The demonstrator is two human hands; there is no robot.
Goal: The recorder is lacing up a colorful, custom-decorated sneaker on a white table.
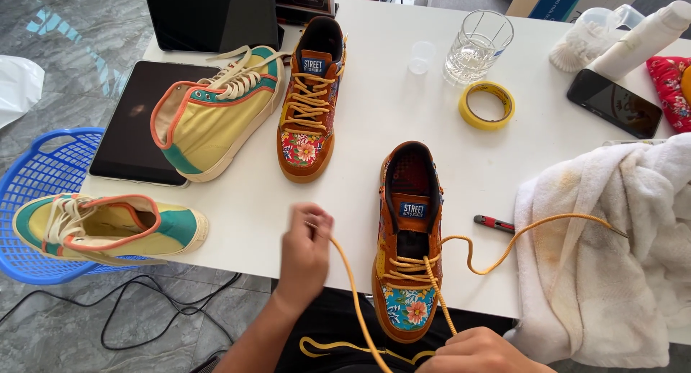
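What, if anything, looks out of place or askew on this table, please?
One yellow high-top lies tipped on its side, overhanging the table edge above the blue basket. The brown floral shoe is only half laced, its yellow lace trailing over the towel.

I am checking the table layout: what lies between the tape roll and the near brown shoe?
Bare white table only, between tape roll and near brown shoe, in the head view.

A white tabletop (403, 121) stood on a grey marble floor (65, 49) in bright daylight. Off its left edge a blue basket (36, 178) sat on the floor, and black cables (144, 308) trailed below.
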